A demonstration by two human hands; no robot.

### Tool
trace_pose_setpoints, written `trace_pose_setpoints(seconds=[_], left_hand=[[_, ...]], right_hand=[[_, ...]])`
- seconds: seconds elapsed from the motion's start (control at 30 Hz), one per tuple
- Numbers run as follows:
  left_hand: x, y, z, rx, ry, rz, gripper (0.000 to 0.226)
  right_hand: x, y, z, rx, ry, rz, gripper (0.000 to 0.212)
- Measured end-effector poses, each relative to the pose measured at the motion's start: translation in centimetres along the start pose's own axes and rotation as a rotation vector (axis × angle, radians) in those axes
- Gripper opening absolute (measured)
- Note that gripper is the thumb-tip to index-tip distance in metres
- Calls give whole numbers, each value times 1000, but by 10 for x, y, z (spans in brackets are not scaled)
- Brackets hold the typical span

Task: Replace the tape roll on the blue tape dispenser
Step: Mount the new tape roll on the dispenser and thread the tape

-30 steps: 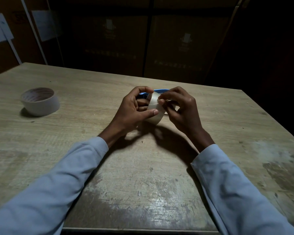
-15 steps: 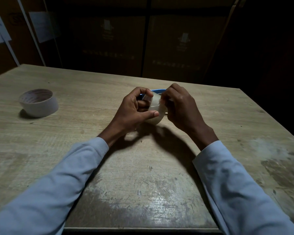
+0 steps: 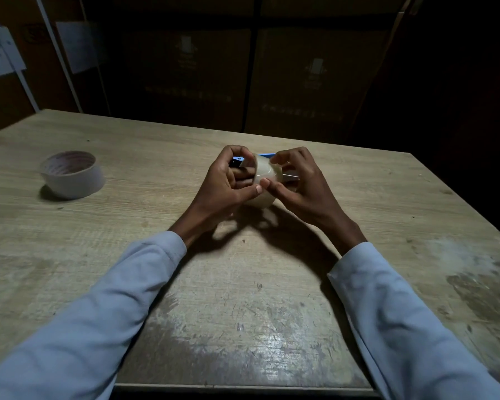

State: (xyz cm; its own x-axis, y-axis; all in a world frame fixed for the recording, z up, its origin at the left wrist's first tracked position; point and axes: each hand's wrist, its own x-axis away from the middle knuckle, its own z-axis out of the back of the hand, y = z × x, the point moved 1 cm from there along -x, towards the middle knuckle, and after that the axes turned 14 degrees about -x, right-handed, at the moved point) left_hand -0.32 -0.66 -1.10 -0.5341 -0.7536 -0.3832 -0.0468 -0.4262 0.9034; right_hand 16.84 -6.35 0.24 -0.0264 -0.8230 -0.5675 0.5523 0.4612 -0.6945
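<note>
A pale tape roll (image 3: 262, 180) sits on the blue tape dispenser (image 3: 238, 161), held just above the middle of the wooden table (image 3: 156, 215). My left hand (image 3: 223, 183) wraps the dispenser from the left, thumb pressed on the roll's near edge. My right hand (image 3: 299, 183) grips the right side, fingertips pinching the roll's top and near edge. A bit of the dispenser's blue frame shows behind the roll, and a metal part pokes out by my right palm. Most of the dispenser is hidden by my fingers.
Another tape roll (image 3: 71, 174), white with a cardboard core, lies flat on the table at the left. Stacked cardboard boxes (image 3: 300, 82) stand in the dark behind the table's far edge. The table's right side shows stains.
My right hand has shifted from pinching at the top of the roll to spreading over its right side, index fingertip now meeting my left thumb. The roll and dispenser stayed in place.
</note>
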Motion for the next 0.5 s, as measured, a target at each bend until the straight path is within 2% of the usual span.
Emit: trace_pose_setpoints(seconds=[0.07,0.13,0.2,0.33,0.5], left_hand=[[0,-1,2,49,-14,18,53],[0,-1,5,78,-4,39,59],[0,0,4,-8,32,8,61],[-2,-2,0,-513,123,-150,45],[-2,1,7,-583,141,-162,39]], right_hand=[[3,3,1,-63,-33,-58,42],[6,3,0,-108,-92,-121,57],[8,-1,-4,-111,-122,-135,69],[3,-11,-13,-8,-110,-84,60],[2,-9,-19,-3,-111,-69,55]])
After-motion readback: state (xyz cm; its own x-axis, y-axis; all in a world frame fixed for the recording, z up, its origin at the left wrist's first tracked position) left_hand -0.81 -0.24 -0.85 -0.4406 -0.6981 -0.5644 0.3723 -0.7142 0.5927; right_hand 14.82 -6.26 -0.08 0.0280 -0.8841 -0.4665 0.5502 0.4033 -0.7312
